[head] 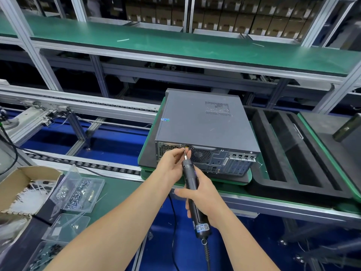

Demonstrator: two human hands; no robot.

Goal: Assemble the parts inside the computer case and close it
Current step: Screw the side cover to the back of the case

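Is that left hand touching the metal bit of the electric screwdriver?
Touching. The head view shows fingertips of the left hand pinching the bit of the electric screwdriver from both sides.

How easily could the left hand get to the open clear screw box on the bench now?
Probably yes, once freed: the left hand pinches the tip of the electric screwdriver at the computer case. The screw box lies open beside that arm, with nothing between them.

Screwdriver (191, 176) tip (apparently pinched by the left hand (172, 165)) is partly hidden.
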